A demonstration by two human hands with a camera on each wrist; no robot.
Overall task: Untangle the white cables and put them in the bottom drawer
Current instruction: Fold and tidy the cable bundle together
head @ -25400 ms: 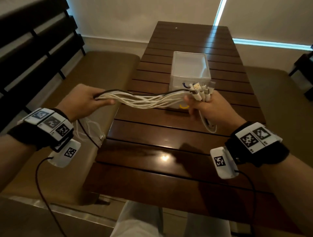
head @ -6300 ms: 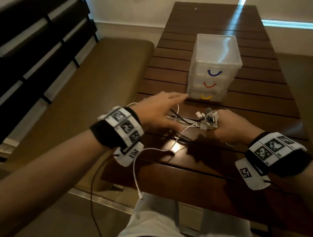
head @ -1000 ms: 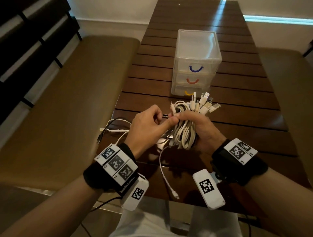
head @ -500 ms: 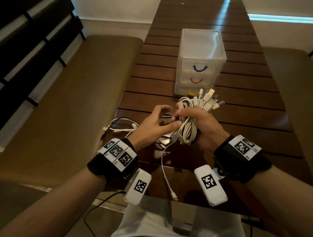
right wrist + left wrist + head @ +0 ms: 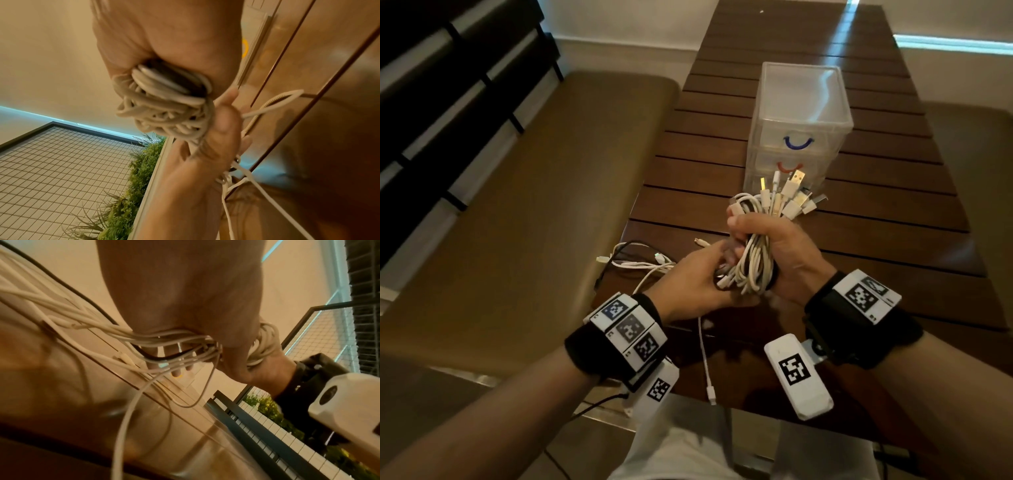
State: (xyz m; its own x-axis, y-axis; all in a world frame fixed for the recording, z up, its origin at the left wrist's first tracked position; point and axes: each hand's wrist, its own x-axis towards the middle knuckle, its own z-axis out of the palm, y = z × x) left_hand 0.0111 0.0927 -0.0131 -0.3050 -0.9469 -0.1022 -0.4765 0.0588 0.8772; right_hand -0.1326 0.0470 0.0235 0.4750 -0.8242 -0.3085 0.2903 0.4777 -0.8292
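Observation:
My right hand (image 5: 753, 236) grips a coiled bundle of white cables (image 5: 753, 263) above the table's near end, and their plugs (image 5: 787, 195) fan upward. From the left, my left hand (image 5: 717, 265) curls round the bundle's lower loops. In the right wrist view the coil (image 5: 164, 105) bulges out of the right fist, with the left thumb (image 5: 224, 120) against it. A black strand runs among the cables (image 5: 164, 340) in the left wrist view. The clear drawer unit (image 5: 801, 102) stands just behind, all drawers shut. The plugs hide its bottom drawer; only that drawer's yellow handle (image 5: 244, 48) shows.
Loose cable ends (image 5: 640, 262) lie on the dark slatted table (image 5: 893, 212) left of my hands. One white cable (image 5: 705, 363) trails over the near edge. Brown padded benches (image 5: 534, 212) flank the table on both sides.
My left hand, open beside the bundle half a second ago, has closed on its lower loops. The right hand has kept hold and stayed in front of the drawers.

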